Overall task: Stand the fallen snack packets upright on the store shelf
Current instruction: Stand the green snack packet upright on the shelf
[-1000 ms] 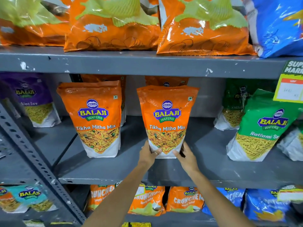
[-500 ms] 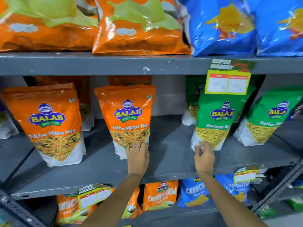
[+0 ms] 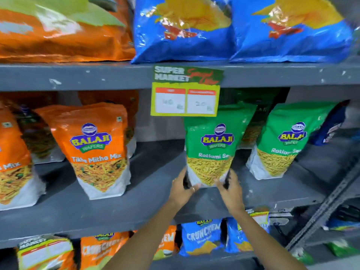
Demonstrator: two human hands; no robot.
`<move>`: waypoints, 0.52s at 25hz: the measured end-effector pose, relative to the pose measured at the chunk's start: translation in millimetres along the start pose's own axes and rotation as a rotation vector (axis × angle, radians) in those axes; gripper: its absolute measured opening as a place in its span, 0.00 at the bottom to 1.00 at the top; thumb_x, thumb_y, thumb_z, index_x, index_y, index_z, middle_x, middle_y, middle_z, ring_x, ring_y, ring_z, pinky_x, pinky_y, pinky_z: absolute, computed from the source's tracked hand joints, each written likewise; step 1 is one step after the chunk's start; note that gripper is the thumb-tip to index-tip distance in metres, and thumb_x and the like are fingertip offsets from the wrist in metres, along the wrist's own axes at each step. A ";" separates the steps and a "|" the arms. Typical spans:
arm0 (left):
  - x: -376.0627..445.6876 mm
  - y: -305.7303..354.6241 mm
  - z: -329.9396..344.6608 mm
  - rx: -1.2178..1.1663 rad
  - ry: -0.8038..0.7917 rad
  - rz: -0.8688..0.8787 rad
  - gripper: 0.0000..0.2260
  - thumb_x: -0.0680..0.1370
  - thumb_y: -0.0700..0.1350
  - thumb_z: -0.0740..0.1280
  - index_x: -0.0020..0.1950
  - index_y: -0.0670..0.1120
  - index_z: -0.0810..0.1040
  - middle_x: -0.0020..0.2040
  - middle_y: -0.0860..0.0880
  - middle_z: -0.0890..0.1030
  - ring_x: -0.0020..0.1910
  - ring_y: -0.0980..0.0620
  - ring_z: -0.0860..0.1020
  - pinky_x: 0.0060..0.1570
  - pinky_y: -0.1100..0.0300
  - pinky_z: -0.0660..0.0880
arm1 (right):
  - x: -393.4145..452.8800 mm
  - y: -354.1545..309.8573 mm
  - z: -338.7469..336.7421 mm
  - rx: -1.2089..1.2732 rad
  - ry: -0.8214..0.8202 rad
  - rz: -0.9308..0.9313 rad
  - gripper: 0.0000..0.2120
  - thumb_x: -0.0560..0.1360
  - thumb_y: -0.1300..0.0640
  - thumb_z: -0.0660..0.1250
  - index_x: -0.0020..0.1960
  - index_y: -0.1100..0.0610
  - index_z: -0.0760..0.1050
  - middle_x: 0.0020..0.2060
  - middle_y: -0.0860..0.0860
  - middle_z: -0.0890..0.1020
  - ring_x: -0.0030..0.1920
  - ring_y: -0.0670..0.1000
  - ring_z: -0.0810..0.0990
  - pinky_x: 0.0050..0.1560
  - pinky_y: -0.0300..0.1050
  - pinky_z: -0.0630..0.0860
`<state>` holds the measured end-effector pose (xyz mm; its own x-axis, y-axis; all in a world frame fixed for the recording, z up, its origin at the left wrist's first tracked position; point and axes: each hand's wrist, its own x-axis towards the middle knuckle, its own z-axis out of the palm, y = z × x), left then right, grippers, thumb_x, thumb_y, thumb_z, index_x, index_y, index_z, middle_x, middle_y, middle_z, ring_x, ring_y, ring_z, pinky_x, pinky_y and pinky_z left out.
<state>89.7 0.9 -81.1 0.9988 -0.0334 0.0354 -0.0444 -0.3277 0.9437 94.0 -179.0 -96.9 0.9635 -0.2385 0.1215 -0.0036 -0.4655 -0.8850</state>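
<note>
A green Ratlami Sev packet (image 3: 212, 151) stands on the grey middle shelf (image 3: 152, 203), leaning slightly left. My left hand (image 3: 182, 189) grips its lower left corner and my right hand (image 3: 229, 189) grips its lower right corner. A second green packet (image 3: 282, 145) stands to the right, tilted. More green packets sit behind them, partly hidden. An orange Tikha Mitha Mix packet (image 3: 97, 151) stands upright to the left, with another orange packet (image 3: 13, 162) at the frame's left edge.
A yellow price tag (image 3: 185, 98) hangs from the upper shelf edge over the green packet's top. Large orange and blue bags (image 3: 183, 30) fill the top shelf. Crunchem packets (image 3: 200, 236) line the lower shelf. A slotted metal upright (image 3: 327, 207) slants at right.
Both hands left the orange packet and moved right. The right hand reached the green packet first, then the left joined it. The view shifted right.
</note>
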 end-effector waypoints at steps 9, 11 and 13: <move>25.3 12.8 38.6 0.017 0.095 -0.081 0.29 0.71 0.43 0.74 0.69 0.41 0.68 0.61 0.39 0.79 0.61 0.40 0.75 0.65 0.41 0.70 | 23.2 9.9 -18.0 0.084 0.022 0.039 0.28 0.75 0.58 0.65 0.72 0.59 0.59 0.66 0.59 0.73 0.66 0.58 0.71 0.65 0.57 0.71; 26.5 13.9 39.9 0.027 0.101 -0.073 0.29 0.71 0.43 0.74 0.69 0.42 0.68 0.63 0.42 0.79 0.63 0.42 0.75 0.67 0.44 0.69 | 24.7 11.8 -17.5 0.086 0.032 0.043 0.28 0.75 0.58 0.65 0.72 0.59 0.60 0.66 0.59 0.73 0.66 0.58 0.71 0.64 0.55 0.71; 24.0 13.6 39.4 0.011 0.106 -0.071 0.27 0.70 0.41 0.74 0.67 0.44 0.70 0.60 0.45 0.80 0.62 0.44 0.76 0.64 0.51 0.72 | 24.3 13.2 -16.6 0.087 0.057 0.035 0.27 0.75 0.59 0.66 0.71 0.58 0.61 0.64 0.59 0.75 0.64 0.58 0.73 0.62 0.52 0.72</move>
<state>112.3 -41.5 -80.4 0.9959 0.0905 0.0038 0.0269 -0.3358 0.9415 113.0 -205.1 -98.1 0.9463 -0.3030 0.1128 -0.0116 -0.3805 -0.9247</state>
